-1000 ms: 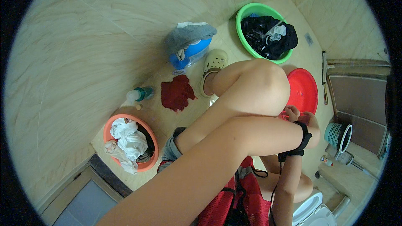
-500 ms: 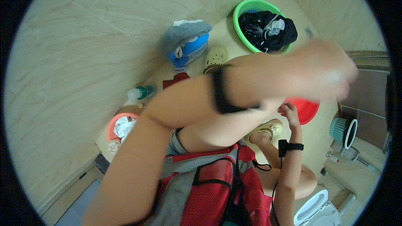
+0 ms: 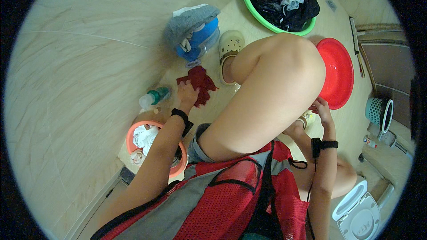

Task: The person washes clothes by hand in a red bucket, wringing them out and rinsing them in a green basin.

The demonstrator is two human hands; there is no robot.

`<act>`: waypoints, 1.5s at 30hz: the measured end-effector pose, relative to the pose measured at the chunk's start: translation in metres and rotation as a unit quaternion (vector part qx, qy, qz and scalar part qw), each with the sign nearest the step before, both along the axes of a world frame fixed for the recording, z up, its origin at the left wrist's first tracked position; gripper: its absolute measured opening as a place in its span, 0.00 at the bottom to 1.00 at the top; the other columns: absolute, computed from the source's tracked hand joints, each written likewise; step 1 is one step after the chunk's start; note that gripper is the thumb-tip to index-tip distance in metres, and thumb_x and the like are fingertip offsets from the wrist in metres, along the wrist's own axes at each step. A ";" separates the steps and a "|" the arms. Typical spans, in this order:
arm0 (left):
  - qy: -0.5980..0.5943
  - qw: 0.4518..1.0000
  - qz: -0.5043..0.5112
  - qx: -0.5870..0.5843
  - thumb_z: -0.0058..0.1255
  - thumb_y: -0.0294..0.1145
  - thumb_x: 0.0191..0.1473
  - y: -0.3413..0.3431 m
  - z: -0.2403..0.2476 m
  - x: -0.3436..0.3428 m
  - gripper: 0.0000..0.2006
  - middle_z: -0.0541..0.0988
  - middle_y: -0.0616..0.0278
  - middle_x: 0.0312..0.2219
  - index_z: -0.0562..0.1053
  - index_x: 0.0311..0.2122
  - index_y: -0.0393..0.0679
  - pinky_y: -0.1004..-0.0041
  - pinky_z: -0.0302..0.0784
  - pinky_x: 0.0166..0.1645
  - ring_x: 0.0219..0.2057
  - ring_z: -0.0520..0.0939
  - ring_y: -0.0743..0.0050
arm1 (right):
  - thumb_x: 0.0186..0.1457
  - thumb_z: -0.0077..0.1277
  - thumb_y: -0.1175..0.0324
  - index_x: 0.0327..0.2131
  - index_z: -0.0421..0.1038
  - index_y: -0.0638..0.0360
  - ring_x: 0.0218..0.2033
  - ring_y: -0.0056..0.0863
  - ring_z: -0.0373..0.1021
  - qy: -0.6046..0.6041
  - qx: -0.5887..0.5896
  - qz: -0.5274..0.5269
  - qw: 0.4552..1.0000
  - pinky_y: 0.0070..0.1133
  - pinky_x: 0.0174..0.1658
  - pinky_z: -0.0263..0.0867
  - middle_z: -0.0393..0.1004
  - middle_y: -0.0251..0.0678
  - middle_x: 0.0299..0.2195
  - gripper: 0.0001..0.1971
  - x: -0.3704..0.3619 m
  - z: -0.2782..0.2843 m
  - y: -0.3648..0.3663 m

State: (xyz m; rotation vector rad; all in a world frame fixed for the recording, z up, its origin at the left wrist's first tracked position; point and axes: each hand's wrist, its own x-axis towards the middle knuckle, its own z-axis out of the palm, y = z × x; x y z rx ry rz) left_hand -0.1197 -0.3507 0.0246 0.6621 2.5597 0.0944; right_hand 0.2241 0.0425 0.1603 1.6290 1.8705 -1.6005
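My left hand (image 3: 187,93) is on a crumpled dark red cloth (image 3: 201,86) lying on the floor, its fingers bent over the near-left edge. My right hand (image 3: 324,110) is at the near rim of a red basin (image 3: 340,73), with its fingers curled against the edge. My bent knee covers the basin's left side. Dark bands circle both wrists, and a small black box with a cable is on the right one. Beside the left forearm stands an orange-pink basin (image 3: 179,169) holding white cloth (image 3: 146,137).
A green tub (image 3: 247,2) at the back holds wet-looking dark clothes. Grey cloth (image 3: 189,20) drapes over a blue container (image 3: 204,40) by the wall. A green-and-clear bottle (image 3: 154,98) stands near the left hand. To the right are a teal basket (image 3: 374,110) and a white toilet (image 3: 359,222).
My left arm has swung back from the far right, across my knee, to the dark red cloth. The view has shifted, showing more of the red basin; my right hand stays beside it.
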 end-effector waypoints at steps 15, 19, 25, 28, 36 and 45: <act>-0.063 0.982 -0.167 0.068 0.52 0.32 0.46 -0.003 -0.043 -0.030 0.12 0.76 0.53 0.28 0.71 0.38 0.42 0.63 0.75 0.35 0.32 0.77 0.57 | 0.53 0.43 0.64 0.37 0.67 0.61 0.28 0.23 0.71 -0.002 -0.007 -0.018 1.000 0.20 0.32 0.64 0.75 0.36 0.29 0.12 -0.011 -0.016 -0.010; 0.124 0.985 -0.030 0.116 0.51 0.39 0.47 0.015 -0.065 -0.056 0.17 0.76 0.50 0.26 0.72 0.40 0.40 0.59 0.70 0.44 0.32 0.76 0.52 | 0.53 0.42 0.65 0.37 0.68 0.61 0.27 0.23 0.71 0.003 0.002 -0.012 1.000 0.20 0.31 0.64 0.75 0.37 0.29 0.12 -0.015 -0.010 -0.014; 0.225 0.972 0.026 0.058 0.50 0.45 0.48 0.024 -0.106 -0.069 0.21 0.76 0.46 0.33 0.73 0.38 0.35 0.56 0.62 0.52 0.40 0.73 0.49 | 0.54 0.42 0.66 0.38 0.68 0.61 0.27 0.22 0.70 -0.005 0.000 -0.005 1.000 0.18 0.30 0.64 0.75 0.36 0.29 0.11 -0.008 -0.006 -0.014; 0.107 0.991 0.077 0.023 0.50 0.46 0.49 0.028 -0.103 -0.074 0.22 0.72 0.44 0.42 0.73 0.38 0.34 0.57 0.63 0.52 0.47 0.68 0.51 | 0.54 0.41 0.66 0.38 0.68 0.61 0.27 0.22 0.70 -0.014 -0.001 -0.012 1.000 0.18 0.30 0.64 0.75 0.36 0.28 0.11 -0.004 -0.002 -0.016; -0.074 0.895 0.247 0.363 0.49 0.43 0.51 0.021 -0.032 -0.051 0.21 0.65 0.47 0.50 0.72 0.41 0.32 0.65 0.64 0.50 0.49 0.68 0.54 | 0.54 0.42 0.66 0.37 0.68 0.62 0.25 0.22 0.70 0.014 -0.017 -0.026 0.999 0.18 0.29 0.65 0.74 0.35 0.27 0.12 0.003 -0.015 -0.018; 0.036 0.996 -0.078 0.009 0.60 0.50 0.37 0.006 -0.002 0.015 0.30 0.64 0.51 0.45 0.70 0.40 0.35 0.58 0.68 0.45 0.46 0.66 0.53 | 0.54 0.42 0.66 0.37 0.68 0.64 0.24 0.23 0.69 0.006 -0.023 -0.024 0.999 0.18 0.28 0.65 0.75 0.37 0.27 0.11 0.001 -0.026 -0.016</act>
